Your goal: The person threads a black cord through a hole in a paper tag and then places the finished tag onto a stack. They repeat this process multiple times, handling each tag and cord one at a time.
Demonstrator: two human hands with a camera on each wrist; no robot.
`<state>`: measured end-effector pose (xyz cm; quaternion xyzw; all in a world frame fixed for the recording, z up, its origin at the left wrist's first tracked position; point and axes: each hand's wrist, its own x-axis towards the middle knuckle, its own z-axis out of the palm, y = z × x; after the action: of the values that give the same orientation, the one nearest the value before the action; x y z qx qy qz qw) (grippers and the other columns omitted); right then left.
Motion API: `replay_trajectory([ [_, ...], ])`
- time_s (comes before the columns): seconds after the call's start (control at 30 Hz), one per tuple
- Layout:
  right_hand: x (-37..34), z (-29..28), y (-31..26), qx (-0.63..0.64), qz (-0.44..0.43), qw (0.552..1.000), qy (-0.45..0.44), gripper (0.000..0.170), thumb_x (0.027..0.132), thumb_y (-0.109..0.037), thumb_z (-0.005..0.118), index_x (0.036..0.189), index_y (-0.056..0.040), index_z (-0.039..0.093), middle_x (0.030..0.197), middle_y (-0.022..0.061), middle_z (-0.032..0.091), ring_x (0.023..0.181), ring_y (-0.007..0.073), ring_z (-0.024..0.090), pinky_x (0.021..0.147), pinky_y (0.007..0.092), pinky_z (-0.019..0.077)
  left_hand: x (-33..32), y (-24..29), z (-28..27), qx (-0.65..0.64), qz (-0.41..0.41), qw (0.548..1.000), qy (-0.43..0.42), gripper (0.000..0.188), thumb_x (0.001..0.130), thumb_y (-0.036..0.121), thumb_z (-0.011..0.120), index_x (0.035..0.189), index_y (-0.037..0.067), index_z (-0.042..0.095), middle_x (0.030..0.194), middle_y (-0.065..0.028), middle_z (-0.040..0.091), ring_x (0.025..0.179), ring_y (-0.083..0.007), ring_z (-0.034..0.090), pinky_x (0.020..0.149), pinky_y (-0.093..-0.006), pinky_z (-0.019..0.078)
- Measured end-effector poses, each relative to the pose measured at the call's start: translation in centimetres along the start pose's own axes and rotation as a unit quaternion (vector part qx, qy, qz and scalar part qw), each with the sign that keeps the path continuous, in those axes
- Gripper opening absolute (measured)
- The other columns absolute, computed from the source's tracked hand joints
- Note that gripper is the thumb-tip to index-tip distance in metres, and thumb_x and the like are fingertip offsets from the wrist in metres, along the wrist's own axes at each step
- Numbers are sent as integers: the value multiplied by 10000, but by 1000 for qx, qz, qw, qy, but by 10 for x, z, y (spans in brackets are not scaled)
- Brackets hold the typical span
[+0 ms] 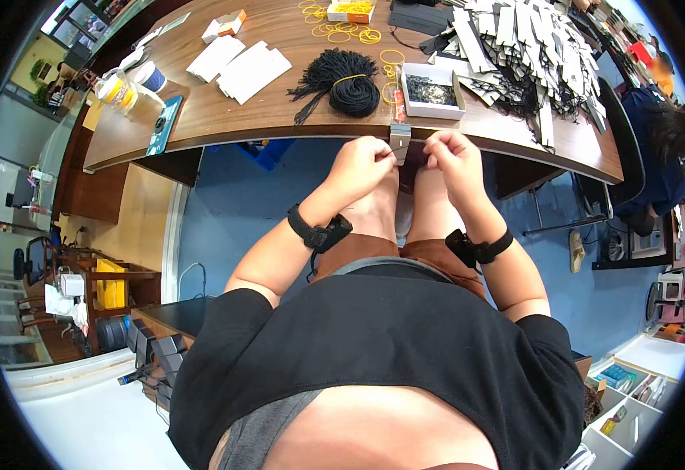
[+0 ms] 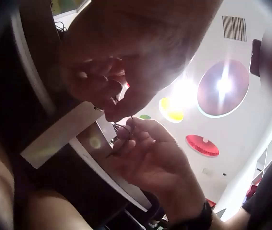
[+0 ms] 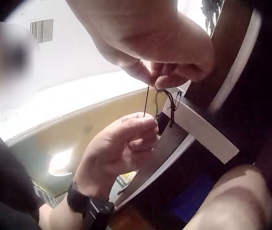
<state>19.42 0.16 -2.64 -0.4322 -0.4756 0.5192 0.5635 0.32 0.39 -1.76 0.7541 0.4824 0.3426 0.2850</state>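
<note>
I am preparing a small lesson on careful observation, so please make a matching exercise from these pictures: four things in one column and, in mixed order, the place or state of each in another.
Things:
1. thin black cord
2. bundle of black cords
3. teal phone
4. heap of tags

Places or states:
A. has a yellow band across it
B. on the right part of the table
C. between the left hand and the right hand
D. near the table's left end

Pairs: 1-C, 2-A, 3-D, 4-B

I see a thin dark cord (image 3: 146, 100) drawn straight in mid-air; near it, a pale oblong strip (image 3: 205, 132) juts past the bench (image 1: 201, 94) edge.
</note>
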Motion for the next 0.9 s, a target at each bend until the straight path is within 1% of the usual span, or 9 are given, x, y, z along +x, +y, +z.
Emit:
replay_trajectory([
  [0.13,9,-8,14,-67,71,995,30,115,843,-111,617,833,4,616,697,19,591,536,51,484,507,196,395,13,-31,2,37,5,998,47,176,773,163,640,837,5,682,779,-142,632,722,-243,618,659,-322,473],
  [0.23,8,-10,35,-152,117,981,1,129,830,-118,634,811,10,643,682,16,603,614,84,519,590,235,431,16,-42,1,14,-36,999,-21,194,774,170,643,887,17,687,791,-151,652,707,-223,627,663,-309,476],
  [0.27,8,-8,41,-158,132,979,-7,126,830,-117,635,808,7,644,678,15,600,608,82,516,579,232,426,15,-41,3,-23,-89,994,-66,201,801,172,637,907,8,686,805,-143,673,691,-171,627,659,-292,477],
  [0.47,2,4,44,-91,251,960,-87,145,827,-139,638,780,-2,630,610,16,583,487,99,481,466,254,402,6,-58,50,-311,-86,944,-70,222,876,149,589,961,-41,666,870,-80,680,747,-105,603,684,-244,475],
  [0.57,1,5,45,-336,54,938,-59,95,810,-118,636,833,-26,627,667,50,598,531,149,536,504,280,440,3,-46,42,-262,-113,956,-65,210,881,122,576,966,-50,662,895,-101,673,766,-117,609,693,-238,479],
  [0.63,-10,16,19,-423,-183,886,59,137,795,-104,626,927,-69,629,787,75,597,631,218,584,568,314,473,4,-43,35,-207,-96,972,-52,201,881,116,575,956,-47,666,870,-102,670,759,-110,604,682,-230,476],
  [0.67,-14,22,2,-409,-183,892,67,204,773,-89,626,976,-113,627,880,61,579,735,249,590,630,332,477,3,-45,34,-192,-67,978,-42,195,880,115,577,945,-44,669,842,-97,668,747,-102,597,673,-224,473],
  [0.77,-9,21,-8,-536,-415,735,2,215,752,-73,629,964,-108,629,897,55,586,760,235,590,670,342,472,1,-57,45,-237,-71,968,-41,182,874,127,588,899,-27,683,748,-67,653,703,-84,575,640,-216,458],
  [0.9,-10,23,0,-484,-414,771,-11,232,709,-43,648,936,-86,635,915,67,589,791,253,585,698,351,469,-1,-30,28,-205,-162,960,-100,179,875,128,587,862,-21,686,678,-34,635,675,-79,565,617,-220,452],
])
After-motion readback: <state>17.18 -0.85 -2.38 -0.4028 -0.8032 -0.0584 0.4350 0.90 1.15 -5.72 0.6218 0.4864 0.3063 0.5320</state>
